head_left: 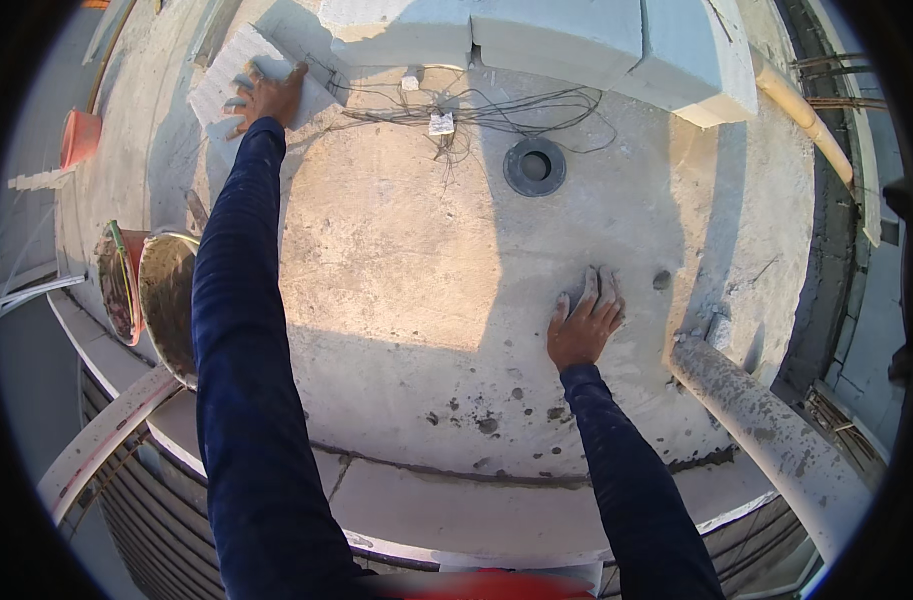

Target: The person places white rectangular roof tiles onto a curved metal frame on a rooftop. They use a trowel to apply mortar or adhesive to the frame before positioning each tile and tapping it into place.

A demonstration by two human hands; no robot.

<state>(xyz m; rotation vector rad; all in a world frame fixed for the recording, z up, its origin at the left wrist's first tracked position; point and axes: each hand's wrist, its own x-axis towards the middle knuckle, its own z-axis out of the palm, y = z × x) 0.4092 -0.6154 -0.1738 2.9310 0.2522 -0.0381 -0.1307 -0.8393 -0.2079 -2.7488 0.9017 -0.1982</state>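
At the far left, my left hand (268, 98) is on a pale, rough-faced lightweight building block (219, 92). Its fingers spread over the block's face and the thumb reaches toward its upper right edge. The block sits tilted on the concrete, and its underside is hidden. My right hand (581, 328) rests with fingers apart on the concrete surface (416, 225), right of the middle, holding nothing. A small dark hole shows just right of its fingers. Both arms wear dark blue sleeves.
White blocks (556, 40) line the far side. Before them lie tangled thin wires (516, 112) and a round grey pipe opening (534, 167). Two dirty buckets (166, 290) stand left. A splattered pipe (776, 430) rises at right. A concrete edge (476, 505) runs along the front.
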